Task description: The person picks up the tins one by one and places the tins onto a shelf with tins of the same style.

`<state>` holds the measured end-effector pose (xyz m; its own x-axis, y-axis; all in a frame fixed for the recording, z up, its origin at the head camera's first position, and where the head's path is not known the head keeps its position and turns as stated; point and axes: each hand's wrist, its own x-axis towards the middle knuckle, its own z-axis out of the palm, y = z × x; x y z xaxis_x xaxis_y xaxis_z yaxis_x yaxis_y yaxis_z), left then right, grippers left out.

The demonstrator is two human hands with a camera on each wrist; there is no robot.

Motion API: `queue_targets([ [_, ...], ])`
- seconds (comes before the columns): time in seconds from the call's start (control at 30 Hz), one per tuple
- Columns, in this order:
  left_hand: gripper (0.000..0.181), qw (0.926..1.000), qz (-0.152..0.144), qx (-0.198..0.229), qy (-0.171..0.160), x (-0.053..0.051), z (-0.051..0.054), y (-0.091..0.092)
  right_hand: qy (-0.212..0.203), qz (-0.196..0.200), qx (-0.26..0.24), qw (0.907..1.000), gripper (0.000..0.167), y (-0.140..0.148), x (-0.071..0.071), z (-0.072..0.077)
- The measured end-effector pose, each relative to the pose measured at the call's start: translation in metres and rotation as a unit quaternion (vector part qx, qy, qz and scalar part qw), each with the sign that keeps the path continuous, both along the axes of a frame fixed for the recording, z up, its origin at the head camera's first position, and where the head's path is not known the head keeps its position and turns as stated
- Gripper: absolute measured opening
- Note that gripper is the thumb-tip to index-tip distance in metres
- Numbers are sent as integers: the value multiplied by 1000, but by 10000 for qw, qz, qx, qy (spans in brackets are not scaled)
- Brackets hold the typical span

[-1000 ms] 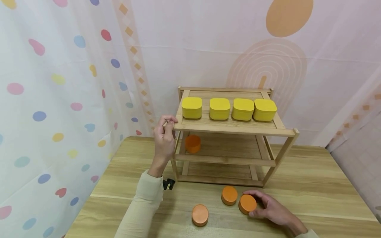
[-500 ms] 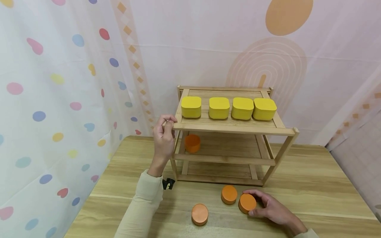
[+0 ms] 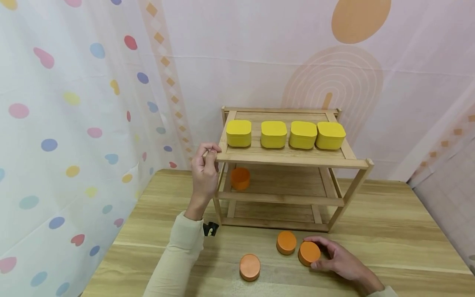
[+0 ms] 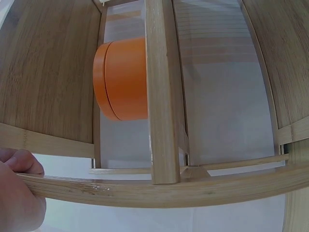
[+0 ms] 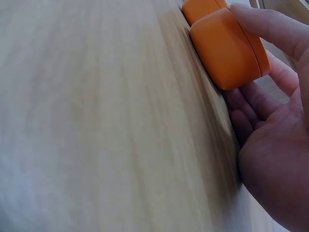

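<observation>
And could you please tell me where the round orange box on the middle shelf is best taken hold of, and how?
I'd pinch the round orange box across its curved side, just below the lid, coming from the open front: the top shelf covers it from above, the front rail sits low before it, and holding only the lid might lift that off.

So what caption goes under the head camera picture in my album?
Four yellow boxes top a wooden rack; below, right-hand fingers hold an orange tub on the table.

We saw the round orange box (image 3: 309,253) lidded and upright on the table (image 3: 400,231), the wooden three-tier rack (image 3: 280,198) standing behind it.
</observation>
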<state>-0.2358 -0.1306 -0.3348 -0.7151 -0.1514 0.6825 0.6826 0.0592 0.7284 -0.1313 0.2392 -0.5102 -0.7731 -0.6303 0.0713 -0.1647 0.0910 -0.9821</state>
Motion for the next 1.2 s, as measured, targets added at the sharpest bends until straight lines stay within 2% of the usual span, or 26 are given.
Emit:
queue_targets([
  [0.13,21,10000,-54,15,-8,1,2,2,106,-98,53,9999,56,2,1,1],
  [0.4,21,9999,-90,-12,-44,0,2,4,34,-244,-259,9994,54,5,3,1],
  [0.57,22,9999,-91,-23,-108,0,1,4,380,-506,3,9980,53,6,3,6],
  [0.8,22,9999,-54,-33,-132,0,1,2,860,-800,290,9927,54,1,3,27],
  [1.0,23,9999,-22,-53,-109,1,1,0,1441,-599,-6,9877,54,-8,0,48],
  [1.1,23,10000,-12,-41,-80,1,1,0,1572,-505,-157,9861,55,-12,-2,57],
  [1.2,23,10000,-33,-27,-60,1,1,-1,1515,-447,-345,9868,55,-16,-3,65],
])
